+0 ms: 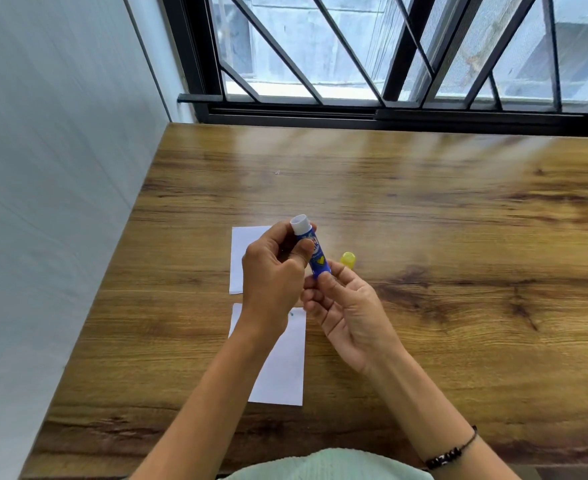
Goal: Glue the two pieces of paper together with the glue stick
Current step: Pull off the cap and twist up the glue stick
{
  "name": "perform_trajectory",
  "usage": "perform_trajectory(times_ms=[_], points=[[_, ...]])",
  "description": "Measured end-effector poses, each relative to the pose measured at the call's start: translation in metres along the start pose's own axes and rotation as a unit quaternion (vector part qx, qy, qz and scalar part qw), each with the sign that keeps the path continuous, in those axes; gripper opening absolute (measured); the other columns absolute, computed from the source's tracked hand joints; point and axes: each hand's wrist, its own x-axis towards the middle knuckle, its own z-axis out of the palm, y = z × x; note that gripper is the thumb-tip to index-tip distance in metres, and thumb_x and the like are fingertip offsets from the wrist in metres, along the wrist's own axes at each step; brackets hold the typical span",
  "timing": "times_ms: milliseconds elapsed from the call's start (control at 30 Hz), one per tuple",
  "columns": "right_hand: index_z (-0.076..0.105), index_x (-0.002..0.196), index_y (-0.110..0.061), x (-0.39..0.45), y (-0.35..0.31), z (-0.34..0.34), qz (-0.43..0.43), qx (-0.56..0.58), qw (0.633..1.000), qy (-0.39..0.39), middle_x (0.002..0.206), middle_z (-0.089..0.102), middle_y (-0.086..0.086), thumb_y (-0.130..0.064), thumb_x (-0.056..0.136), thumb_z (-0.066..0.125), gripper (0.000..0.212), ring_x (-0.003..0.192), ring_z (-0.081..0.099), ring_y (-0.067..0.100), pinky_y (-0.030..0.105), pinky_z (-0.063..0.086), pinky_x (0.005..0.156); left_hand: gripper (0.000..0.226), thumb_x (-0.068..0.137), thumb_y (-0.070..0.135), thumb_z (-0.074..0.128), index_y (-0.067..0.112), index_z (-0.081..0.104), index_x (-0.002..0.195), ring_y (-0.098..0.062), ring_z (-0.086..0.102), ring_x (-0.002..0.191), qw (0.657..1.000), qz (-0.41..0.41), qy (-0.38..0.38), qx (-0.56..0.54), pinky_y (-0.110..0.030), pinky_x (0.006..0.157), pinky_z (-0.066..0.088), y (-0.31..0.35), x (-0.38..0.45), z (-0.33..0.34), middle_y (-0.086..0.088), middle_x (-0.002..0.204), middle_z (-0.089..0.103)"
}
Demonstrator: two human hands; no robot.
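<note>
A blue glue stick (315,252) with a white open top is held upright above the table, its cap off. My left hand (273,271) grips its upper body with fingers and thumb. My right hand (344,310) pinches its bottom end between thumb and fingertips. The yellow cap (348,260) lies on the wooden table (458,271) just right of the stick. Two white pieces of paper lie apart: the far one (238,258) is partly hidden behind my left hand, the near one (283,368) lies under my left forearm.
A white wall borders the table on the left, and a barred window runs along the far edge. A dark bracelet sits on my right wrist. A tiny white speck (277,172) lies on the far part of the table.
</note>
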Motion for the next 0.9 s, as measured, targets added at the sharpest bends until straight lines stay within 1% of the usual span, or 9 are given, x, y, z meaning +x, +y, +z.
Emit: perform_trajectory(times_ms=[67,233,300,400,467,567,733,800,900], points=[[0.058,0.096,-0.004,0.0007,0.0010,0.0010,0.008,-0.011,1.000,0.014,0.064,0.068,0.007,-0.017,0.090,0.049,0.016,0.054,0.064,0.015,0.021,0.052,0.050,0.034,0.083,-0.002,0.056,0.030,0.064,0.078,0.007,0.061,0.071,1.000,-0.002,-0.003,0.001,-0.012,0.068,0.051,-0.0011,-0.0004,0.0003,0.016,0.075,0.065],[0.071,0.065,-0.010,0.0015,0.0021,-0.0009,0.081,-0.015,0.996,0.027,0.054,0.063,0.007,-0.037,0.094,0.040,0.050,0.045,0.059,0.015,0.021,0.049,0.044,0.033,0.082,-0.002,0.056,0.029,0.064,0.079,0.006,0.058,0.068,1.000,0.003,-0.010,0.010,-0.010,0.065,0.049,-0.0024,-0.0021,0.0006,0.010,0.077,0.065],[0.072,0.077,-0.008,0.0003,0.0022,-0.0011,0.079,-0.014,0.997,0.013,0.060,0.066,0.007,-0.037,0.092,0.043,0.043,0.050,0.061,0.015,0.023,0.052,0.049,0.033,0.082,-0.002,0.056,0.030,0.064,0.080,0.006,0.060,0.071,1.000,0.004,-0.011,0.013,-0.010,0.067,0.049,-0.0020,-0.0024,-0.0002,0.010,0.080,0.065],[0.057,0.108,-0.006,-0.0016,0.0030,-0.0007,0.031,0.007,0.999,-0.015,0.074,0.069,0.008,-0.025,0.084,0.055,0.031,0.059,0.064,0.016,0.025,0.055,0.055,0.033,0.083,-0.002,0.056,0.031,0.063,0.080,0.006,0.061,0.074,1.000,0.005,-0.012,0.018,-0.011,0.067,0.050,-0.0009,-0.0023,-0.0022,0.011,0.082,0.065],[0.053,0.108,-0.007,-0.0020,0.0036,0.0001,0.005,0.020,1.000,-0.015,0.073,0.069,0.008,-0.011,0.080,0.058,0.029,0.057,0.064,0.015,0.022,0.054,0.052,0.033,0.083,-0.001,0.056,0.030,0.064,0.080,0.005,0.062,0.073,1.000,0.001,-0.016,0.018,-0.015,0.066,0.052,-0.0004,-0.0032,-0.0027,0.011,0.080,0.065],[0.058,0.096,-0.006,-0.0017,0.0042,0.0013,0.010,0.019,1.000,0.004,0.063,0.066,0.006,-0.018,0.079,0.056,0.021,0.049,0.061,0.013,0.019,0.049,0.044,0.031,0.083,-0.001,0.057,0.030,0.064,0.081,0.004,0.061,0.067,0.999,0.007,-0.022,0.027,-0.016,0.063,0.053,0.0010,-0.0049,-0.0015,0.009,0.077,0.064],[0.067,0.059,-0.010,-0.0006,0.0002,0.0030,0.100,0.036,0.994,0.027,0.044,0.053,0.002,-0.041,0.074,0.052,0.038,0.033,0.045,0.010,0.017,0.034,0.030,0.035,0.082,-0.003,0.056,0.031,0.063,0.079,0.005,0.057,0.061,1.000,0.011,-0.026,0.013,-0.011,0.062,0.049,0.0042,-0.0059,0.0010,0.010,0.073,0.064],[0.069,0.064,-0.010,-0.0015,0.0000,0.0024,0.105,0.042,0.994,0.005,0.048,0.057,0.003,-0.042,0.079,0.049,0.042,0.037,0.050,0.011,0.019,0.040,0.035,0.035,0.082,-0.002,0.057,0.032,0.063,0.079,0.004,0.058,0.066,0.999,0.015,-0.026,0.025,-0.014,0.066,0.050,0.0044,-0.0069,0.0012,0.011,0.075,0.064],[0.065,0.094,-0.006,-0.0029,0.0012,0.0022,0.074,0.057,0.995,-0.036,0.068,0.069,0.006,-0.038,0.087,0.045,0.039,0.053,0.062,0.013,0.022,0.052,0.049,0.034,0.082,-0.001,0.057,0.032,0.063,0.081,0.003,0.061,0.071,0.999,0.020,-0.023,0.042,-0.020,0.071,0.054,0.0051,-0.0068,-0.0014,0.013,0.077,0.065]])
